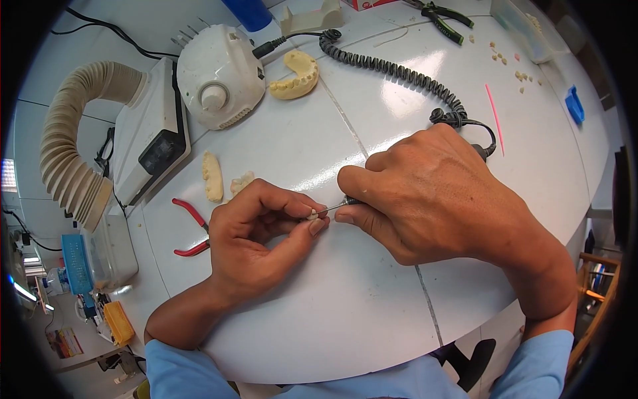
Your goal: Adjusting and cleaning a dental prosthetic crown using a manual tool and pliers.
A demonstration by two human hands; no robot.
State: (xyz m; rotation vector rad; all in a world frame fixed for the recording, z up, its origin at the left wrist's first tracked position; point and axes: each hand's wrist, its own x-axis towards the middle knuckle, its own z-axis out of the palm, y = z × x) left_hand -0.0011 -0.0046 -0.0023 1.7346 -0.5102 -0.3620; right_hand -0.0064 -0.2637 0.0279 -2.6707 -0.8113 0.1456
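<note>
Between the thumb and fingertips of my left hand (pixel 262 236) is a small whitish piece, like a false tooth (pixel 312 215). My fingertips hide much of it. My right hand (pixel 442 193) is closed round a dark rotary handpiece (pixel 351 200), mostly covered by the fingers. A thin metal bur (pixel 330 209) sticks out of its front and meets the tooth or lies right beside it. From the back of the handpiece a black coiled cord (pixel 392 72) leads to a white control unit (pixel 222 73) with a round knob. Both hands are above the white table (pixel 332 319).
Left of my left hand lie red-handled pliers (pixel 193 249) and a cream plaster piece (pixel 212 176). A yellowish dental arch model (pixel 296 75) sits by the control unit. A ribbed hose (pixel 63 146) bends at far left. Green-handled pliers (pixel 448 23), loose teeth (pixel 495 53) and a pink stick (pixel 494 120) lie far right.
</note>
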